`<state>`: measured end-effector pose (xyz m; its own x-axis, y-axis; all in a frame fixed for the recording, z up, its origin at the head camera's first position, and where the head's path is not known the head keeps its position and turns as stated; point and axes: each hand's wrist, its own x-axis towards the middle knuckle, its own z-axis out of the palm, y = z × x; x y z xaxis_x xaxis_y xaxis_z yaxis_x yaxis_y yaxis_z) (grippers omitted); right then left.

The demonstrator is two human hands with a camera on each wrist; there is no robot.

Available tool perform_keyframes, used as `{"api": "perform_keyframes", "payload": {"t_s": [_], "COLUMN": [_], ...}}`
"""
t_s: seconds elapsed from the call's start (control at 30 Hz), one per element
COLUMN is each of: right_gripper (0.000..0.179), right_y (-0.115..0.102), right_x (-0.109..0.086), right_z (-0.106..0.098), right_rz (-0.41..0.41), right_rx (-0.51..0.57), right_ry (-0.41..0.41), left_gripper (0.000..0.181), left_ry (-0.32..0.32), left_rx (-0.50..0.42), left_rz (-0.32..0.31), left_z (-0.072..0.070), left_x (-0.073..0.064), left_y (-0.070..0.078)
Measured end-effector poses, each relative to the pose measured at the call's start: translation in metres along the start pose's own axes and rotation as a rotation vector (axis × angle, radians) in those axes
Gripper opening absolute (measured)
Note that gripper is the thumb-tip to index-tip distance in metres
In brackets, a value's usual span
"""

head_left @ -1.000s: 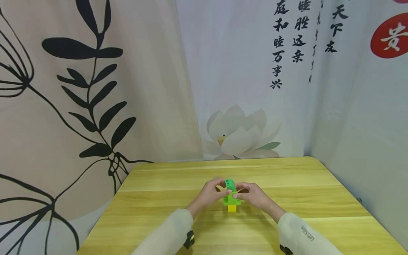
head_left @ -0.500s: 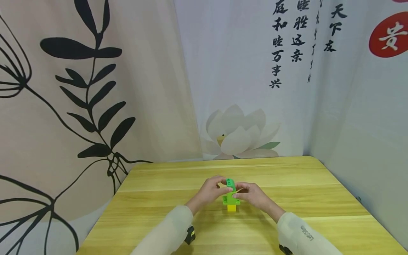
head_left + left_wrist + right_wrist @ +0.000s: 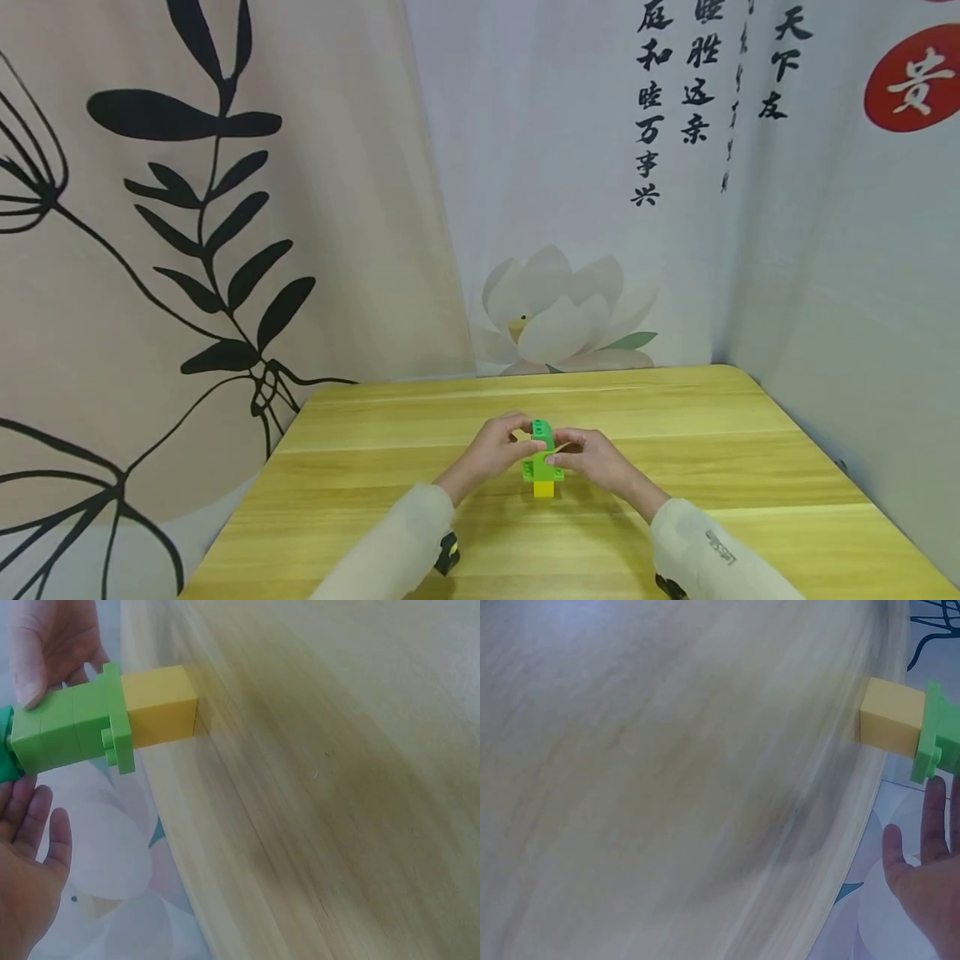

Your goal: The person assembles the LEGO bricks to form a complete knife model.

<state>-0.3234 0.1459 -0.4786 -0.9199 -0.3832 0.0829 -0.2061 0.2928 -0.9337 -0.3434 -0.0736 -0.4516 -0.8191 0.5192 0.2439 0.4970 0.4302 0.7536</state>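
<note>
A small tower of toy building bricks stands upright on the wooden table. At its foot is a yellow brick (image 3: 543,489), topped by a wider light green plate (image 3: 120,720) with studs at its sides. Stacked light green bricks (image 3: 64,727) continue above it, and a darker green curved brick (image 3: 542,431) crowns the tower. My left hand (image 3: 498,450) pinches the darker green brick from the left, thumb in front. From the other side my right hand (image 3: 592,457) grips the light green bricks just below. The fingertips behind the tower are partly hidden in the head view.
The wooden table (image 3: 360,492) runs back to a curtain (image 3: 375,208) printed with dark plants, a pale lotus and writing. Another pale curtain hangs along the right edge. Both forearms, in cream sleeves (image 3: 405,537), reach in from the front.
The left fingers have shifted very slightly at the top brick, which now sits straighter over the light green ones. The right hand keeps its hold. The head view has drifted a little.
</note>
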Motion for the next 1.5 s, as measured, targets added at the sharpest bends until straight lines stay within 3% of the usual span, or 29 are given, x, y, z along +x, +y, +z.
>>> {"api": "perform_keyframes", "payload": {"t_s": [0.67, 1.23, 1.37, 1.5], "right_gripper": [0.042, 0.038, 0.038, 0.039], "right_y": [-0.0027, -0.0010, 0.0005, 0.0014], "right_x": [-0.0008, 0.0018, 0.0021, 0.0023], "right_z": [0.0004, 0.0002, -0.0003, -0.0004], "right_rz": [-0.005, -0.008, -0.003, 0.001], "right_rx": [0.019, -0.016, -0.014, -0.004], "right_ry": [-0.004, -0.008, -0.008, -0.009], "left_gripper": [0.019, 0.020, 0.024, 0.034], "left_ry": [0.004, 0.044, 0.056, 0.073], "left_rx": [0.028, 0.010, -0.004, -0.054], "left_rz": [0.028, -0.005, -0.005, -0.046], "left_z": [-0.0005, 0.0037, 0.0040, 0.0017], "left_x": [-0.0015, -0.0074, -0.0090, -0.0103], "left_y": [-0.0029, -0.0045, -0.0054, -0.0074]}}
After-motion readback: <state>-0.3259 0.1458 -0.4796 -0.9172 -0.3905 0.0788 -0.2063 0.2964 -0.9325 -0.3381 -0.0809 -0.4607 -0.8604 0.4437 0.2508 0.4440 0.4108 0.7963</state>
